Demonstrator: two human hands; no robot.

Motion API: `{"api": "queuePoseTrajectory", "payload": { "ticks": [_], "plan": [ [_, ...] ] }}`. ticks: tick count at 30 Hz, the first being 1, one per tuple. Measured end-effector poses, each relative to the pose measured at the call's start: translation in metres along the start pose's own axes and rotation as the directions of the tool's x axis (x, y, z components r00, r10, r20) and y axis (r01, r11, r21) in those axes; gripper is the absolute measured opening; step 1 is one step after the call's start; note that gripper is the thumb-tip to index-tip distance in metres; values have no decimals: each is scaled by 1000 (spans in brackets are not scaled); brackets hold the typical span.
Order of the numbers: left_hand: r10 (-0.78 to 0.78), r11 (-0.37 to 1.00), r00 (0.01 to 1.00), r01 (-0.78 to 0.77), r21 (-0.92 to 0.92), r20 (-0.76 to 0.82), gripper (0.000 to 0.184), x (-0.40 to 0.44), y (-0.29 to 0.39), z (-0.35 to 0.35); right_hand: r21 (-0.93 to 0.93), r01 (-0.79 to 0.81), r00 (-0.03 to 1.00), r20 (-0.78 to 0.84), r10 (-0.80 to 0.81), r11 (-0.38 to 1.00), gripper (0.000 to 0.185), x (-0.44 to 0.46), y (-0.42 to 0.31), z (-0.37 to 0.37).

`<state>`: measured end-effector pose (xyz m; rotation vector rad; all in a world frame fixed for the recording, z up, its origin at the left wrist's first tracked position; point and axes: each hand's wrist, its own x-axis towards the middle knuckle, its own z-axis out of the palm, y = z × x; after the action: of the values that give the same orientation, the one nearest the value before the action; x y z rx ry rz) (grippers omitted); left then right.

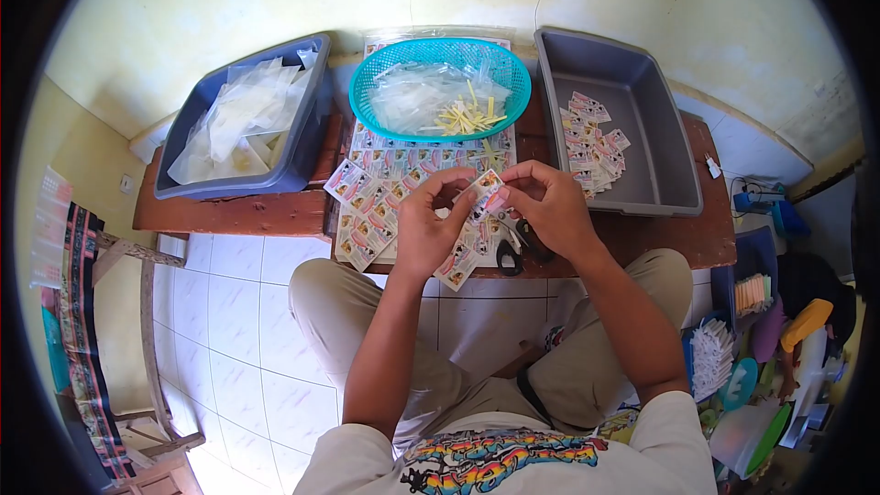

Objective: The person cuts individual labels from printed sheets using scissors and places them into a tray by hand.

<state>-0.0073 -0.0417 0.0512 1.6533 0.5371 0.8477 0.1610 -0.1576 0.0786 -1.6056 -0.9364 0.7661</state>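
Both of my hands meet over the front of the wooden table. Between their fingertips is a small printed label [486,194]. My left hand [434,225] pinches its left side, and my right hand [552,213] pinches its right side. Under and around them lie uncut label sheets [366,211]. Black-handled scissors [510,257] rest just below my right hand, partly hidden by it. Beyond the hands, a turquoise basket [357,108] holds clear plastic pieces and pale yellow strips [472,115]. Cut labels [592,151] lie piled in the gray tray [655,151] at the right.
A blue-gray bin [302,142] with translucent plastic bags stands at the left on the wooden table [229,213]. At the far right, another person [807,284] is beside crates, bowls and a green-rimmed tub [765,440]. A patterned cloth [82,330] hangs at the left.
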Motion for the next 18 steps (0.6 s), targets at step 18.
{"api": "queuePoseTrajectory", "payload": {
  "ticks": [18],
  "plan": [
    [-68,990,995,58,-127,-70,25,-3,-6,2,48,-3,999,-38,5,999,24,-2,-7,3]
  ]
}}
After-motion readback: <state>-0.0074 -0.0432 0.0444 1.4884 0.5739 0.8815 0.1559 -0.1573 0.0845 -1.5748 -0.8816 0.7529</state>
